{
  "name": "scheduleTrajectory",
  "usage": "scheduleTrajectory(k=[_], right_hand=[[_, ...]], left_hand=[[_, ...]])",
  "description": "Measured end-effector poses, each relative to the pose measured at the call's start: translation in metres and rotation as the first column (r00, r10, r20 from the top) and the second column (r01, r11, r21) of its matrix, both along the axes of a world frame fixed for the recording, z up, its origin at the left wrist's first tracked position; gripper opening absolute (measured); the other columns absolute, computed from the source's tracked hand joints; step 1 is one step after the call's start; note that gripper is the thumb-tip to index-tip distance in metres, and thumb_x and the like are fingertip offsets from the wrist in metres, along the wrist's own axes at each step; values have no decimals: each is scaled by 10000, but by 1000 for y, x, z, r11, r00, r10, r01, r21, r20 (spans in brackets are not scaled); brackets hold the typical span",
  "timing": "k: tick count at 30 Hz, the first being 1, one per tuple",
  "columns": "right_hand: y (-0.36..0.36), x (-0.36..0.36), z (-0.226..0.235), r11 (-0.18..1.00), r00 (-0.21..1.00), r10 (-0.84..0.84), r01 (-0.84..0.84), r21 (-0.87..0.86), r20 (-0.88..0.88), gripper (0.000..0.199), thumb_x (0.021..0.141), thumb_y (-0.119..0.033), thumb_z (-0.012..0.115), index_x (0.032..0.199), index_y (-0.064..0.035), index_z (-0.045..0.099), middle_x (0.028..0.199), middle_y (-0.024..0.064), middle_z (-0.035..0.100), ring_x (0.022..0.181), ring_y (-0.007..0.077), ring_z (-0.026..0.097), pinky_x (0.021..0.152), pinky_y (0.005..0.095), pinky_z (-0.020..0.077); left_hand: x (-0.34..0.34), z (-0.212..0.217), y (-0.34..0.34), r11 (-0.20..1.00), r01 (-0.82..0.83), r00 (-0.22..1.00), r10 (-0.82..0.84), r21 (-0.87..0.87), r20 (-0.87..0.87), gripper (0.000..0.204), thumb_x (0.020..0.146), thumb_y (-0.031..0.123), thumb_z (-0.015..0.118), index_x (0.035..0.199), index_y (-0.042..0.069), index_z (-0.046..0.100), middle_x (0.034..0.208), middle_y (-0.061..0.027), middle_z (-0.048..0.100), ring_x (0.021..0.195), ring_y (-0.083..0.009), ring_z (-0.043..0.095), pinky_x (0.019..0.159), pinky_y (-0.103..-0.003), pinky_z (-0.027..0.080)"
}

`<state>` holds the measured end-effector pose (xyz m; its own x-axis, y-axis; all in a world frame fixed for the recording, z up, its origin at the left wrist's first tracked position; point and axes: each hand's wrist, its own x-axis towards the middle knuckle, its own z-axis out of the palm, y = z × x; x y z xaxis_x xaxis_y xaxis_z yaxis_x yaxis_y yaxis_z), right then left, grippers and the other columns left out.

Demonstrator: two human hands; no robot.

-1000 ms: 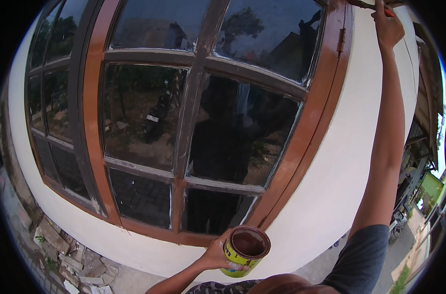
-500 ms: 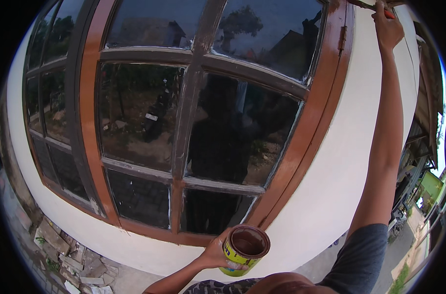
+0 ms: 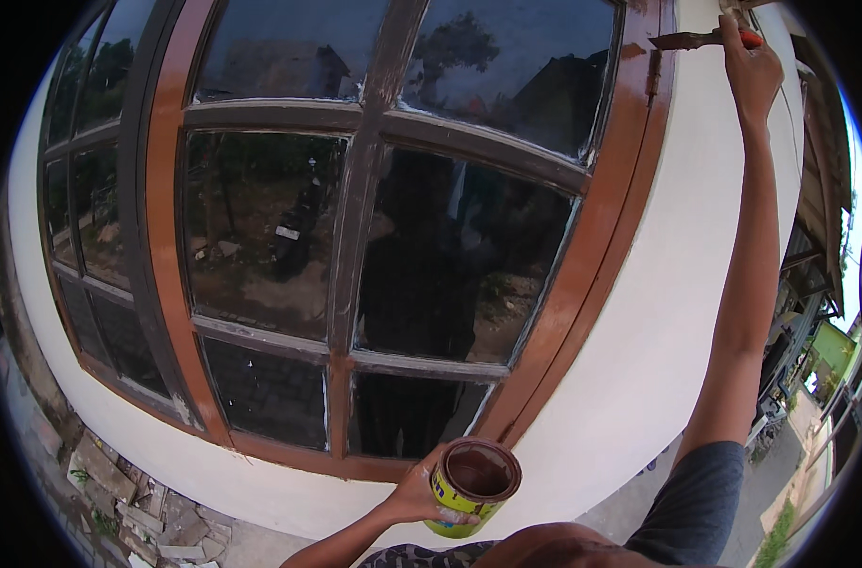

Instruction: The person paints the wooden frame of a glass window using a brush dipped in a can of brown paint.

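Observation:
My left hand (image 3: pixel 418 493) is wrapped round a yellow-green paint can (image 3: pixel 466 514) at the bottom centre; brown paint shows inside its open top. High at the upper right, my right hand (image 3: pixel 754 76) grips a paintbrush (image 3: pixel 701 40) by its red-tipped handle. The brush's dark bristles touch or nearly touch the outer edge of the wooden window frame (image 3: pixel 582 284), close to the upper hinge (image 3: pixel 653 76). That frame is glossy reddish brown along its right side and bottom, while the crossing bars (image 3: pixel 355 227) between the panes are duller dark brown with whitish marks.
A cream wall (image 3: pixel 677 284) surrounds the window. Broken tiles and rubble (image 3: pixel 166 521) lie on the ground at lower left. Glass panes (image 3: pixel 260 227) reflect a motorcycle and trees. On the far right are a roofed structure and a paved path (image 3: pixel 781 473).
The paintbrush and my right hand have moved slightly down, and the bristles now show against the frame's edge. My left hand keeps the can in nearly the same place.

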<state>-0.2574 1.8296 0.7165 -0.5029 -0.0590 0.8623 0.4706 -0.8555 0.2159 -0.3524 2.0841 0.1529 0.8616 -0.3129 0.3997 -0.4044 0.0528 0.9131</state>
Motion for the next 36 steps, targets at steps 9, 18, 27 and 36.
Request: scheduleTrajectory(k=[9,18,27,36], right_hand=[[31,24,57,962,957,198,-149,-230,210,515,931,-156,532,474,1,357,384,96,310,384,199,237,422,406,281],[8,11,3,994,994,96,-93,-57,46,441,834,-482,660,865,-52,752,622,75,635,634,176,602,651,313,460],[34,28,36,996,989,-90,88,-21,-118,433,844,-477,642,852,-58,753,652,94,646,658,199,608,690,331,467],[32,5,18,985,985,171,-170,37,-28,480,811,-514,627,858,-54,754,702,124,669,729,216,640,764,331,480]], left_hand=[[1,-2,-1,998,24,1000,-24,-52,12,1075,505,354,946,1378,88,379,1284,-94,544,1216,-231,532,1080,-383,395],[-5,-2,7,1000,5,1000,-5,3,-21,1082,506,378,941,1386,96,378,1290,-99,542,1222,-238,527,1087,-387,383],[-7,-7,12,999,-33,999,33,-15,-17,1079,503,383,941,1380,98,381,1290,-99,545,1223,-239,529,1083,-386,388],[-5,-12,14,999,-31,999,31,-29,-11,1070,500,388,942,1372,116,386,1277,-93,554,1214,-240,539,1077,-384,394]])
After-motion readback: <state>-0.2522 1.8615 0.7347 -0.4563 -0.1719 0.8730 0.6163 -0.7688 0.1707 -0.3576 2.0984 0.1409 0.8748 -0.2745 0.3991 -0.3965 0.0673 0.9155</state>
